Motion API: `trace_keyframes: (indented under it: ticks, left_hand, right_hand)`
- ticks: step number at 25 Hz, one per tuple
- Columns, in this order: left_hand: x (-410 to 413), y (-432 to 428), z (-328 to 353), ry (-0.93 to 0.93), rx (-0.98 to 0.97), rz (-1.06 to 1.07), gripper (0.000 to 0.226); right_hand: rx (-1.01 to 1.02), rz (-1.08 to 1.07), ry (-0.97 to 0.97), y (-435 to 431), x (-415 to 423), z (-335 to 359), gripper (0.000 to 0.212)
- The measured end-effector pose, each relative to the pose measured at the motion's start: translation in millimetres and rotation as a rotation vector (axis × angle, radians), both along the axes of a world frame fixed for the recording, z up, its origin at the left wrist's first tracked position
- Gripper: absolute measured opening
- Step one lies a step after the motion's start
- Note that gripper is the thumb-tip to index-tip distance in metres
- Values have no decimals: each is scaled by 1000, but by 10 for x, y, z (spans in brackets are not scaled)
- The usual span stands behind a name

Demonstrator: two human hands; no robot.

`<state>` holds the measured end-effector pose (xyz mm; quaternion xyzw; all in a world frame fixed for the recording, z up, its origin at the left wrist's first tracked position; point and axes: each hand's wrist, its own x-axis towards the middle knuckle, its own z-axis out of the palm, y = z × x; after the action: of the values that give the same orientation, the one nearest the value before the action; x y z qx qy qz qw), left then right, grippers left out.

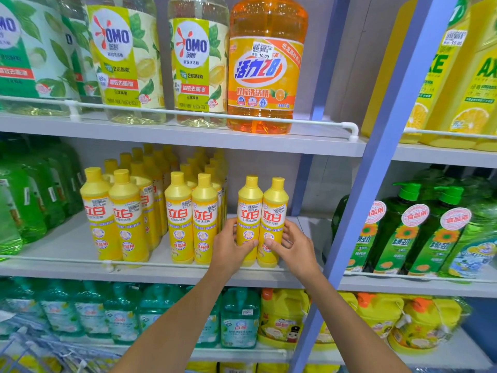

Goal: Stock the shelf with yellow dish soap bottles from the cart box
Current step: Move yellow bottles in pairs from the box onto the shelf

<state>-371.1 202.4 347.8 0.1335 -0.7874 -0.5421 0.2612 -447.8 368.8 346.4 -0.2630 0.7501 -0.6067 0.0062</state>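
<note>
The left hand (231,249) and right hand (295,246) hide the lower labels of two yellow bottles (249,195), their price stickers (254,207) are too small to read, and the frame's left edge cuts blurred green bottles (16,211).

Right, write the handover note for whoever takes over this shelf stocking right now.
Left hand: grips the left bottle of a pair.
Right hand: grips the right bottle.
Where: both bottles stand upright, side by side, at the front of the middle shelf, just right of the stocked yellow rows.
Done: two double rows are filled, and this pair starts a third.
Left: release the pair, then probably fill in behind it and in the bare shelf space to its right. The cart box is not clearly in view, so the remaining stock cannot be told.
</note>
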Motion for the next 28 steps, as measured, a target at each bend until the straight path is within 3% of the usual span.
trace_keyframes:
  ticks: [7,11,17,22,28]
  left_hand:
    - [-25,4,-167,24,-6,60,61]
    - [-158,12,-242,34,-28,140,56]
    - [-480,-21,-190,-4,-55,191,48]
    - [-913,-128,-256,-91,-27,249,40]
    - [-1364,-226,-374,-58,3,291,39]
  right_hand:
    - [71,-184,83,-70,135,-270,66]
    - [72,-169,52,-116,49,-234,57]
    - [194,-198,6,-309,-281,-185,56]
    - [181,-260,-38,-498,-677,-266,52]
    - [190,-289,-74,-763,-1123,-525,55]
